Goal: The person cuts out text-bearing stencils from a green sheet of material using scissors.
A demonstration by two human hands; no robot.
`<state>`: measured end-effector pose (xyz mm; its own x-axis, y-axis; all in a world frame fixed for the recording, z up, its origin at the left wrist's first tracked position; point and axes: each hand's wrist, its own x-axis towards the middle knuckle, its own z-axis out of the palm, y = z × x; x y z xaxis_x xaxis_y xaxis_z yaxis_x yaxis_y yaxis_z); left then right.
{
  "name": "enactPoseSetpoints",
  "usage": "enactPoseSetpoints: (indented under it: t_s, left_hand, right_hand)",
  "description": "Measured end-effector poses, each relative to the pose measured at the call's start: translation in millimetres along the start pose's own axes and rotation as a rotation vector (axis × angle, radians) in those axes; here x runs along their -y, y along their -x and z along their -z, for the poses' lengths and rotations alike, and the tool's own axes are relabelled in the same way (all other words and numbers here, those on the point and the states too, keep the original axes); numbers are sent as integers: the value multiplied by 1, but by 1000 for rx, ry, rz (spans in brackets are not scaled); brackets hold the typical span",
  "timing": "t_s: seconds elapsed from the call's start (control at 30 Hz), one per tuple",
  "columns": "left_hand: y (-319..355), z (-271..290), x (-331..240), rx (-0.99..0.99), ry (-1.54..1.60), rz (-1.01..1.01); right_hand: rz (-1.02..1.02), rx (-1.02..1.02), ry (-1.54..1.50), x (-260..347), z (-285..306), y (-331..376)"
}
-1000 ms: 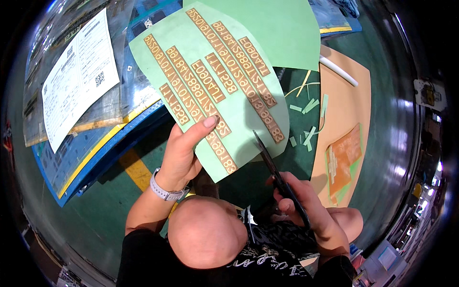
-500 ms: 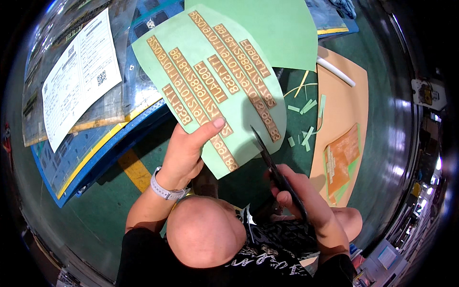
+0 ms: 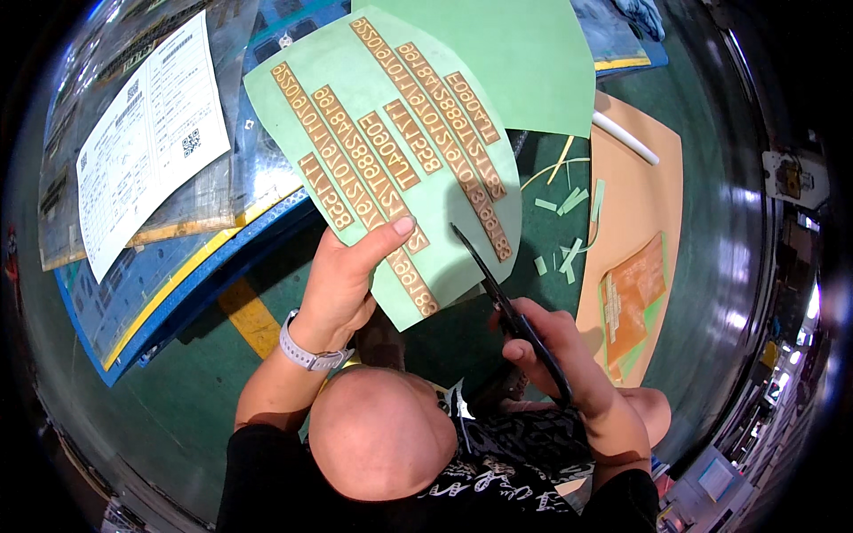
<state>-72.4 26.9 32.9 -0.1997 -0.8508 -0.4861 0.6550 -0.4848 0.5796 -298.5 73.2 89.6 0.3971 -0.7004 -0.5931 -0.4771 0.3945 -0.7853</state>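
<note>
My left hand [image 3: 348,280] grips a pale green sheet [image 3: 435,266] by its near edge, thumb on top and the other fingers beneath. Brown strips with raised, mirrored characters [image 3: 336,147] run across the sheet in slanting rows. My right hand [image 3: 569,355] is closed round the handles of black scissors [image 3: 498,298]. One blade lies over the sheet's near right part, its tip pointing away from me between the strips. The other blade is hidden, seemingly below the sheet.
Green offcuts [image 3: 569,202] lie on the dark green floor at right. Beside them are a tan sheet [image 3: 635,195], a white tube [image 3: 626,138] and an orange-and-green piece [image 3: 635,293]. A larger green sheet [image 3: 524,53] lies beyond. At left, a printed paper [image 3: 151,142] rests on clear-covered blue sheets [image 3: 178,298].
The scissors have moved slightly left and farther over the sheet, between the strips. The held sheet's right side has shifted a little left. My left hand keeps its grip.
</note>
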Motion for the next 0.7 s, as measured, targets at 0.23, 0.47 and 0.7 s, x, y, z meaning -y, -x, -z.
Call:
enactPoseSetpoints:
  t_s: [0.23, 0.47, 0.7]
  left_hand:
    - [0, 1, 5, -2, 4, -3]
    - [-1, 1, 6, -5, 33, -4]
    - [-1, 2, 6, 9, 33, 7]
  right_hand:
    - [83, -42, -37, 17, -3, -11]
    - [72, -49, 139, 8, -2, -13]
    - [9, 12, 21, 16, 0, -18]
